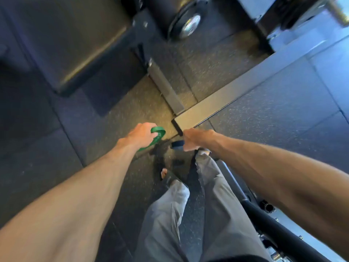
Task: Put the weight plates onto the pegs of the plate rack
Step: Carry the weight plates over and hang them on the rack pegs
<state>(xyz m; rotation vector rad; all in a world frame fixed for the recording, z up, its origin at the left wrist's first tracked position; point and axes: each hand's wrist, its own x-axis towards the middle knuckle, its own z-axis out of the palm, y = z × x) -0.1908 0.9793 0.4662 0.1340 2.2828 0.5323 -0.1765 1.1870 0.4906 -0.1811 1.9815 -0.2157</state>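
My left hand (141, 136) grips a small green weight plate (157, 138) by its rim and carries it edge-down at my side. My right hand (194, 138) holds a small dark blue plate (177, 144), of which only a short edge shows beside my fingers. Both arms hang down over the speckled rubber floor. A large black plate with a shiny metal hub (186, 21) stands on a frame at the top of the view. The picture is blurred by motion, and no peg can be made out.
Grey steel base beams (222, 103) of a rack lie flat on the floor just ahead of my hands and meet at a corner. A black padded bench (62, 40) fills the upper left. A black bar and bolted frame (264, 208) run along my right leg.
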